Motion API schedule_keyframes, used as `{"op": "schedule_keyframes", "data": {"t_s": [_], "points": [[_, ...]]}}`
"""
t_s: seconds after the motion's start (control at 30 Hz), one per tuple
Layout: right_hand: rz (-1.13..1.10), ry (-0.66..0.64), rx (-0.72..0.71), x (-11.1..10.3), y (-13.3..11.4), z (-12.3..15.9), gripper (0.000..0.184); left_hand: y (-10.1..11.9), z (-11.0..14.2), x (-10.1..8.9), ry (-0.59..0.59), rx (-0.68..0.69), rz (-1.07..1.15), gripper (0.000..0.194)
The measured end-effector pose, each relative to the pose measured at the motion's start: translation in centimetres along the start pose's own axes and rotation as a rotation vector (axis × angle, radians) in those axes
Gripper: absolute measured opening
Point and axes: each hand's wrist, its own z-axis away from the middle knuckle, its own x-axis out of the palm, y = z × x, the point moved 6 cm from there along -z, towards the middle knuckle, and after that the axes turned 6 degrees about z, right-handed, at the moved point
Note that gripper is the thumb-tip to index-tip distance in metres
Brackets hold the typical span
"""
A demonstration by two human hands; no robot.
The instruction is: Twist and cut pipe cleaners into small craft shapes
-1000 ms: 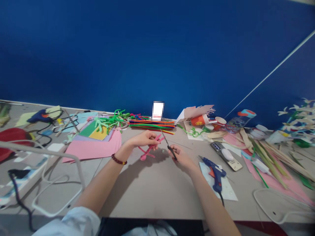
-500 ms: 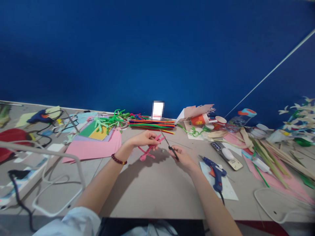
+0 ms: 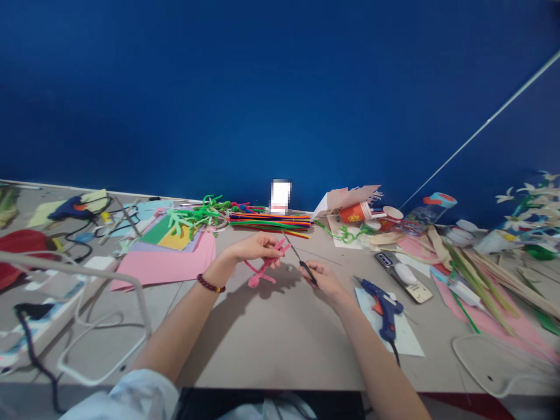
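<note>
Pink pipe cleaners (image 3: 263, 273), bent and crossed into a small figure, are pinched in the fingers of my left hand (image 3: 261, 248) above the middle of the table. Two short pink ends stick out past my fingertips to the right. My right hand (image 3: 322, 278) is closed around the handles of black scissors (image 3: 305, 266). The blades point up and to the left, close beside those pink ends; whether they touch I cannot tell. Behind both hands lies a bundle of colored pipe cleaners (image 3: 271, 221).
At right, a blue glue gun (image 3: 381, 305) lies on pale paper near a phone (image 3: 403, 277). Pink paper sheets (image 3: 164, 266) and green pipe-cleaner pieces (image 3: 192, 216) are on the left. A power strip (image 3: 52, 315) with cables sits farther left. Paper cups (image 3: 355, 212) stand at the back.
Almost nothing differs. My hands, the pink pipe cleaners and the scissors hold nearly the same positions, with only a very slight shift.
</note>
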Motion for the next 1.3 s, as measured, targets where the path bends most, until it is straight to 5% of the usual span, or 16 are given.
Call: {"op": "schedule_keyframes", "data": {"t_s": [0.33,1.3], "points": [[-0.224,-0.286,0.013,1.7,1.0,0.5,0.048,0.3,0.1,0.3,-0.033,0.003,0.012,0.03],[-0.229,-0.191,0.028,1.3,0.4,0.4,0.042,0.7,0.3,0.1,0.019,0.037,-0.034,0.029]]}}
